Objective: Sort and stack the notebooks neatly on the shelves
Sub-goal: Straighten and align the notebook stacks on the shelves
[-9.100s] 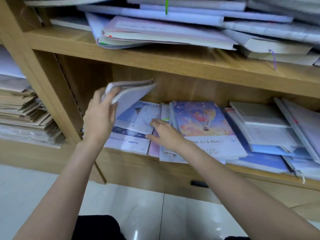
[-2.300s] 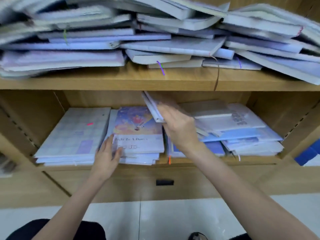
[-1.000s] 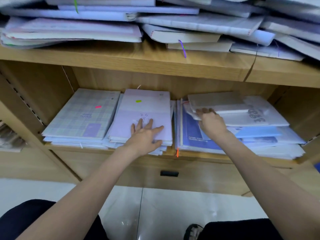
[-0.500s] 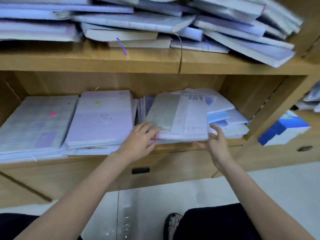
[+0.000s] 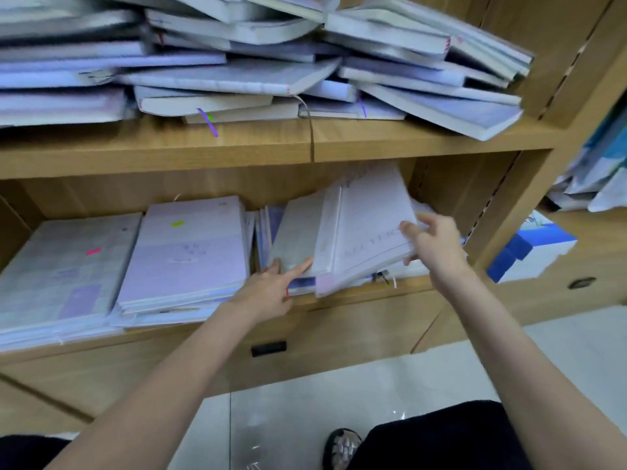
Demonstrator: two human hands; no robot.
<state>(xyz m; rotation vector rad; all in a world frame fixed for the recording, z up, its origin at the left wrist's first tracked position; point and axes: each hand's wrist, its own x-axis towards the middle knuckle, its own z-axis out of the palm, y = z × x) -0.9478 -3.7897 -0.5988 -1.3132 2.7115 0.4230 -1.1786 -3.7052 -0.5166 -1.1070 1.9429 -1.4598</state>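
Observation:
On the lower shelf [image 5: 339,300] lie three piles of notebooks. The left pile is topped by a checked notebook [image 5: 64,269] with a pink tab. A lilac notebook [image 5: 190,249] with a yellow tab tops the middle pile. Both hands hold a tilted bundle of pale notebooks [image 5: 353,228] above the right pile. My left hand [image 5: 271,290] grips its lower left corner, fingers under a grey cover. On the bundle's right edge my right hand [image 5: 434,245] is closed, thumb on top. The pile below is mostly hidden.
The upper shelf [image 5: 237,144] carries a messy heap of notebooks [image 5: 258,62] with ribbon markers hanging over its edge. A blue and white box [image 5: 532,249] sits in the neighbouring compartment on the right. A drawer with a dark pull [image 5: 268,348] is below. Knees and a sandal show over the tiled floor.
The bundle has risen and tilted up at its right side since half a second ago. My right hand moved up onto its right edge; my left hand stays at the lower left corner.

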